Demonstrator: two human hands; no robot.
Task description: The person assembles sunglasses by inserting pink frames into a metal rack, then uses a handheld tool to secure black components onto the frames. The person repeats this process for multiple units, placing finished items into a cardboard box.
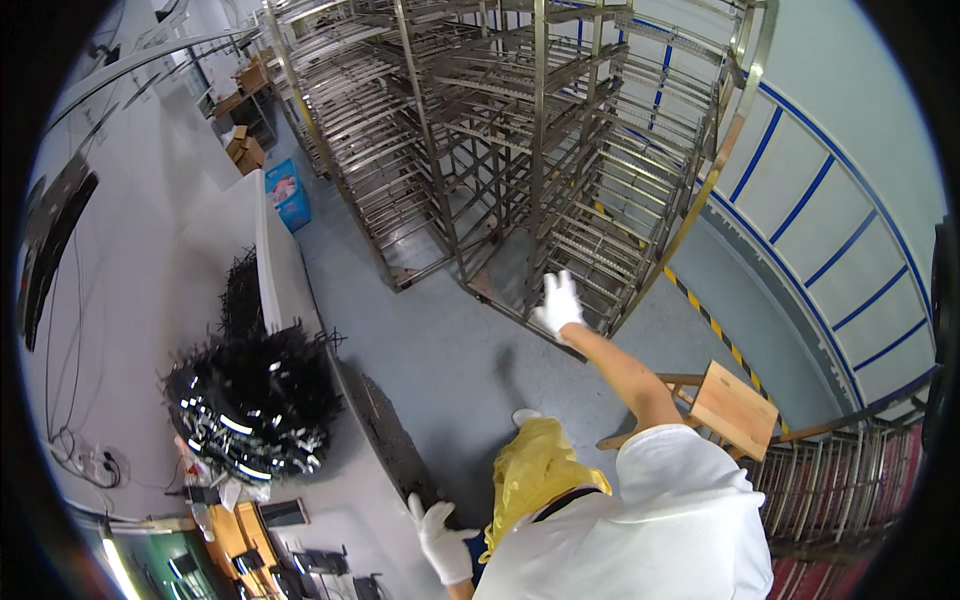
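White gloves cover both my hands. My right hand [560, 305] is stretched out ahead over the floor, its fingers spread and holding nothing. Just beyond it stand tall metal racks [538, 130] with many narrow rungs. Low on the left, my left hand [440, 540] is beside the edge of a pale worktable [355, 530], fingers apart, with nothing visible in it. On that table lies a large heap of shiny black parts [255, 400]; their exact kind is not clear. A yellow apron [540, 470] hangs at my waist.
To my right stands a wooden stool [735, 400], near yellow-and-black floor tape [710, 320]. Another rack [840, 490] fills the lower right. A blue basket [290, 205] sits past the table's far end, with cardboard boxes [245, 150] behind. Grey floor [400, 330] lies between table and racks.
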